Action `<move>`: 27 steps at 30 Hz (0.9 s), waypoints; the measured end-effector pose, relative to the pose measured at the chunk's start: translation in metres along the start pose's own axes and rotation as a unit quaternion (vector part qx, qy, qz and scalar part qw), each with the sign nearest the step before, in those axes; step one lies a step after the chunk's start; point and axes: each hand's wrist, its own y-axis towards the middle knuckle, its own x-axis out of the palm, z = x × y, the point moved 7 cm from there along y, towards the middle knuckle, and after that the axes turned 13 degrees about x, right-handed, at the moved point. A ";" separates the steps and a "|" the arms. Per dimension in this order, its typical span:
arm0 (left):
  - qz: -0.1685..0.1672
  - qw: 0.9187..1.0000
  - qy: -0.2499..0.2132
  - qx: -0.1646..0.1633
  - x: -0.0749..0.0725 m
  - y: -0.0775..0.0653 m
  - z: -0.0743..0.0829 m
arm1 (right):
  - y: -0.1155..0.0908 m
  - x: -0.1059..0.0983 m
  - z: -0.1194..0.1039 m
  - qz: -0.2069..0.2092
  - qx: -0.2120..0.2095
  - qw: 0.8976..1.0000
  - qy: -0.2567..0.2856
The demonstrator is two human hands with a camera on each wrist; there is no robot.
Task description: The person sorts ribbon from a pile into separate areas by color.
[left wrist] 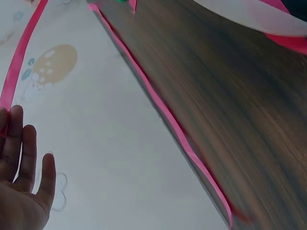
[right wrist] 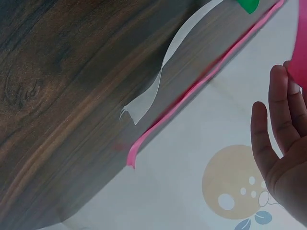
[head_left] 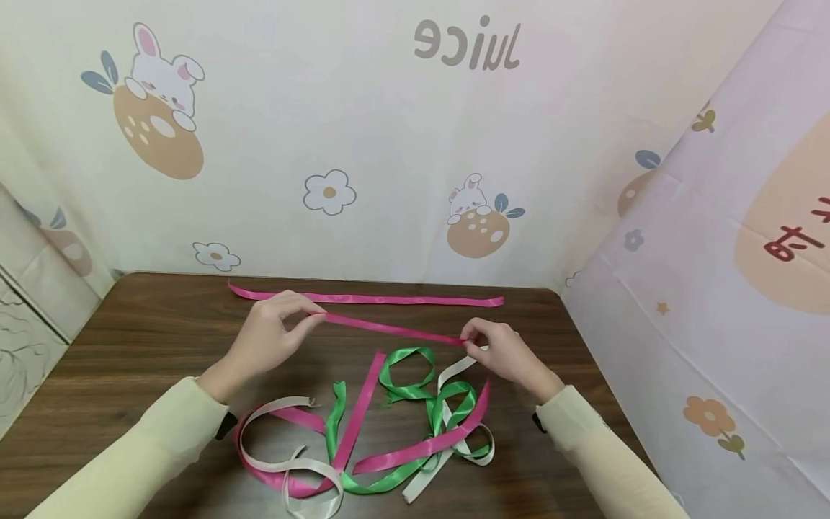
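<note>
A pink ribbon (head_left: 389,329) is stretched between my two hands above the table. My left hand (head_left: 269,335) pinches its left end between thumb and fingertips. At the other end, my right hand (head_left: 506,351) pinches it, a little lower and nearer to me. Both wrist views show the remaining fingers spread away from the pinch. Behind the held ribbon, another pink ribbon (head_left: 389,300) lies flat and nearly straight along the back of the table. Nearer me sits a loose tangle with a green ribbon (head_left: 337,418), a white ribbon (head_left: 259,461) and a pink ribbon (head_left: 363,411).
The dark wooden table (head_left: 162,324) meets a printed curtain (head_left: 376,108) along its back edge. On the right, a second patterned cloth (head_left: 681,324) hangs beside the table. One white ribbon end (right wrist: 144,105) reaches out from the tangle near my right hand.
</note>
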 end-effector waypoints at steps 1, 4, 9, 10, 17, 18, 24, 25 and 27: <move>0.003 1.000 0.003 -0.006 -0.002 0.000 -0.002 | 0.000 0.000 0.000 -0.001 -0.002 1.000 0.002; 0.008 1.000 0.010 -0.022 -0.009 -0.002 -0.008 | 0.001 -0.001 0.000 -0.001 -0.010 1.000 0.009; 0.008 0.998 0.028 -0.063 -0.020 -0.006 -0.021 | 0.000 -0.002 0.000 -0.002 -0.024 1.000 0.010; 0.006 0.997 0.033 -0.072 -0.022 -0.008 -0.024 | 0.000 -0.002 0.000 -0.002 -0.027 1.000 0.010; 0.015 0.992 0.059 -0.107 -0.038 -0.018 -0.041 | -0.002 -0.001 0.004 -0.006 -0.021 1.000 -0.004; 0.018 0.992 0.061 -0.108 -0.041 -0.020 -0.042 | -0.002 -0.001 0.005 -0.009 -0.017 1.000 -0.007; 0.027 0.989 0.077 -0.125 -0.053 -0.031 -0.056 | -0.003 0.001 0.012 -0.021 0.006 1.000 -0.018; 0.029 0.988 0.079 -0.128 -0.055 -0.033 -0.058 | -0.003 0.001 0.012 -0.019 0.009 1.000 -0.021; 0.035 0.987 0.085 -0.134 -0.060 -0.037 -0.062 | -0.003 -0.001 0.014 -0.012 0.013 1.000 -0.025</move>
